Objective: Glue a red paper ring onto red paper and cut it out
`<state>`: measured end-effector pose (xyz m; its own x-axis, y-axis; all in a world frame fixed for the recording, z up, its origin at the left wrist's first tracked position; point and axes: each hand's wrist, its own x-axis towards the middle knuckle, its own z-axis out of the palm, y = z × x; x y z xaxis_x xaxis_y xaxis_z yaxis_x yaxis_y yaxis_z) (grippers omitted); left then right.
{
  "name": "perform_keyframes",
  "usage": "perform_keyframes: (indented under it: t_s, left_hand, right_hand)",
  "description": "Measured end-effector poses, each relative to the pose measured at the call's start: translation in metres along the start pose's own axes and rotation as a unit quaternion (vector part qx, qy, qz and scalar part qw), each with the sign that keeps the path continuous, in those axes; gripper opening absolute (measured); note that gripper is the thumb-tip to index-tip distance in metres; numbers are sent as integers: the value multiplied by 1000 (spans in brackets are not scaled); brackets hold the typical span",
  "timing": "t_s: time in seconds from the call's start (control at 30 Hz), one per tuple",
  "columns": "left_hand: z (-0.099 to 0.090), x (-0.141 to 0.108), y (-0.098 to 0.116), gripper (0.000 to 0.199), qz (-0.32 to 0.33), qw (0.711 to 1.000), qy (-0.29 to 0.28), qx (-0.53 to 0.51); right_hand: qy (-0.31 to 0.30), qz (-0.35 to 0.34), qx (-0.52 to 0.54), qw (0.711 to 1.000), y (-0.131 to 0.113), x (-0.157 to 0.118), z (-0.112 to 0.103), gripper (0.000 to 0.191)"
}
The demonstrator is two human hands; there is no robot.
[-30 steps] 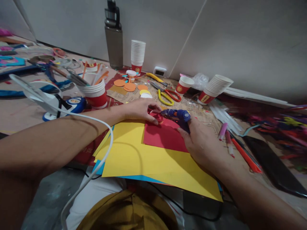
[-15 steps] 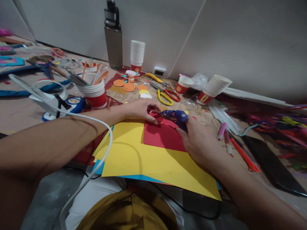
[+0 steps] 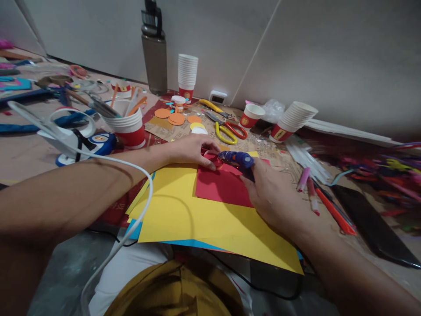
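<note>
My right hand (image 3: 268,186) is closed round the handle of a blue glue gun (image 3: 242,159), its nozzle pointing left. The nozzle end meets a small red piece with a pale rim (image 3: 213,159), partly hidden by my left hand (image 3: 194,150). Thumb and fingers of that hand curl round this piece. Under both hands lies a sheet of red paper (image 3: 222,188) on top of a larger yellow sheet (image 3: 210,224). Blue paper (image 3: 194,243) peeks out below the yellow one.
Behind the hands are orange paper discs (image 3: 176,118), scissors with red and yellow handles (image 3: 226,133) and yellow-handled pliers (image 3: 210,105). Stacked paper cups (image 3: 188,72) and a tall bottle (image 3: 154,63) stand by the wall. A white cable (image 3: 149,193) crosses over my left forearm.
The glue gun and my right hand have shifted slightly left along the red piece. My left hand stays almost where it was.
</note>
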<state>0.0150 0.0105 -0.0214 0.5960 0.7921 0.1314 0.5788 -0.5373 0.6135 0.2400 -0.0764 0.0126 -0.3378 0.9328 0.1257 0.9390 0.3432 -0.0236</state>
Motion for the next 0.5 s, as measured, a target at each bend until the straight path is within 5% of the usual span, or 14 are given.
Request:
perform_keyframes:
  t_s: [0.23,0.5]
  left_hand:
    - [0,0,0,50,-7,1000,-2,7]
    - [-1,-1,3,51,-12,1000,-2,8]
  right_hand:
    - [7,10,51,999,5,0,-6,20]
    - [11,21,246,969,37,9,6,32]
